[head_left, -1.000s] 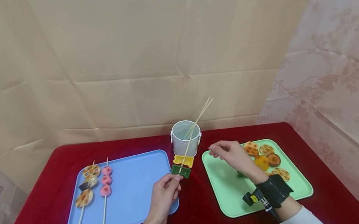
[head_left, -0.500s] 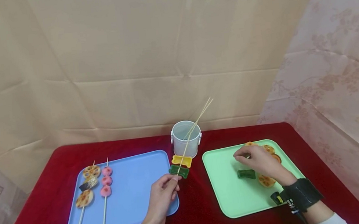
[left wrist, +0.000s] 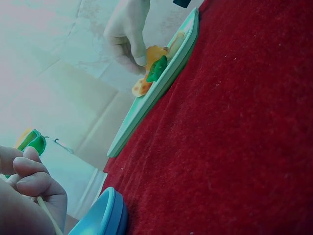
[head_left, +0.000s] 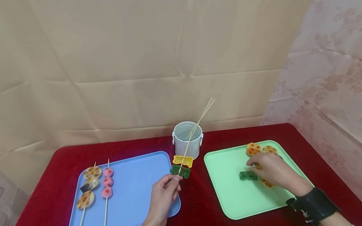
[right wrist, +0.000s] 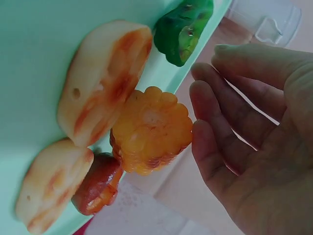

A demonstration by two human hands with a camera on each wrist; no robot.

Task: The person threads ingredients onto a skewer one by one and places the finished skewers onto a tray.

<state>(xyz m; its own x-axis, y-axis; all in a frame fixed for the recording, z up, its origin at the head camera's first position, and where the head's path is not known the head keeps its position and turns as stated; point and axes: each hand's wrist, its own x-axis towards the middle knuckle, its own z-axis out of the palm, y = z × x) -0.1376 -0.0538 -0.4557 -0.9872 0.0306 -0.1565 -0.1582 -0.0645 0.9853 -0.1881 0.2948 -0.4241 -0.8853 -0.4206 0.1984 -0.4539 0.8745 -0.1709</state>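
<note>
My left hand (head_left: 163,195) pinches a thin wooden skewer (left wrist: 50,215) just below a green pepper piece (head_left: 180,171). A yellow pepper piece (head_left: 183,161) is threaded above the green one. Over the green tray (head_left: 231,200), my right hand (head_left: 273,171) has its fingers loosely bent, with nothing gripped between them. In the right wrist view, its fingertips are right at the edge of a toy corn piece (right wrist: 151,129). Lotus root slices (right wrist: 105,83), a brown mushroom-like piece (right wrist: 98,183) and another green pepper piece (head_left: 248,175) lie around it.
Behind the hands stands a white bucket (head_left: 181,146) with several bare skewers (head_left: 205,110) leaning out. The blue tray (head_left: 137,203) at left holds a skewer of pink pieces (head_left: 107,182) and one of mixed pieces (head_left: 85,200). Red cloth (head_left: 202,215) covers the table.
My right hand has moved right and down, from the tray's back left to the food pieces, uncovering the loose green pepper piece. My left hand has barely shifted and keeps the skewer.
</note>
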